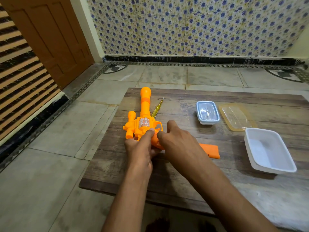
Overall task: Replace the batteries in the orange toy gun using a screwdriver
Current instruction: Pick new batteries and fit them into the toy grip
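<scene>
Orange toy gun lies on a wooden board at centre frame, barrel pointing toward the top of the frame. Left hand is closed around the gun's grip end from below, thumb pressed on the body. Right hand has its fingertips pinched on the same grip area. A yellow-handled screwdriver rests just right of the barrel. A loose orange cover piece lies right of the hands. Further right sit a small lidded container, a detached clear lid and an open white tub.
</scene>
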Demonstrator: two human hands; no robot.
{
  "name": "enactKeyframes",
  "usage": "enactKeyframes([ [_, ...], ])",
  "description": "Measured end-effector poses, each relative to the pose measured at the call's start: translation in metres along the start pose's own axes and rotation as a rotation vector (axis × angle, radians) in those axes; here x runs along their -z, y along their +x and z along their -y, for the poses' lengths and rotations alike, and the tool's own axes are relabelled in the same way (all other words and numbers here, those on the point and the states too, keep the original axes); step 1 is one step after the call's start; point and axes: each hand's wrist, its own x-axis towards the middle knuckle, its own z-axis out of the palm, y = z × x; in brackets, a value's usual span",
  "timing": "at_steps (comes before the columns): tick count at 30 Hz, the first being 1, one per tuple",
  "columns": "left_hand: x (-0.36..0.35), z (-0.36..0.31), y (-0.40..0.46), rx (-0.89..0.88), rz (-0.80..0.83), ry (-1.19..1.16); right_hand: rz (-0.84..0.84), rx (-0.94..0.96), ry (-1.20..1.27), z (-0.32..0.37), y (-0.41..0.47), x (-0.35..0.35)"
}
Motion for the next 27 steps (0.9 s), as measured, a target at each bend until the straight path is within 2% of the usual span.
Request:
enactKeyframes([
  [3, -0.001, -0.001, -0.001, 0.025, -0.005, -0.008, -0.067, 0.035, -0.032, -0.008, 0.004, -0.008],
  [5, -0.002, -0.003, 0.000, 0.035, -0.001, -0.011, -0.171, 0.056, 0.058, -0.015, 0.007, -0.015],
  [8, -0.004, -0.005, -0.001, 0.068, 0.000, -0.039, -0.486, 0.034, 0.446, -0.028, 0.008, -0.022],
  [10, -0.004, -0.008, -0.002, 0.091, 0.002, -0.072, -0.601, -0.068, 0.817, -0.036, 0.005, -0.021],
  [12, -0.004, -0.011, -0.004, 0.113, 0.015, -0.124, -0.580, -0.179, 1.157, -0.040, 0.003, -0.017],
  [15, -0.005, -0.012, -0.005, 0.133, 0.027, -0.145, -0.437, -0.361, 1.642, -0.047, 0.002, -0.013],
  [18, -0.006, -0.012, -0.007, 0.139, 0.020, -0.122, -0.251, -0.472, 1.901, -0.056, 0.004, -0.013],
  [21, -0.007, -0.012, -0.006, 0.138, 0.017, -0.113, -0.142, -0.483, 2.054, -0.064, 0.005, -0.013],
  [27, -0.008, -0.011, -0.005, 0.128, 0.005, -0.102, -0.111, -0.420, 2.042, -0.072, 0.001, -0.009],
])
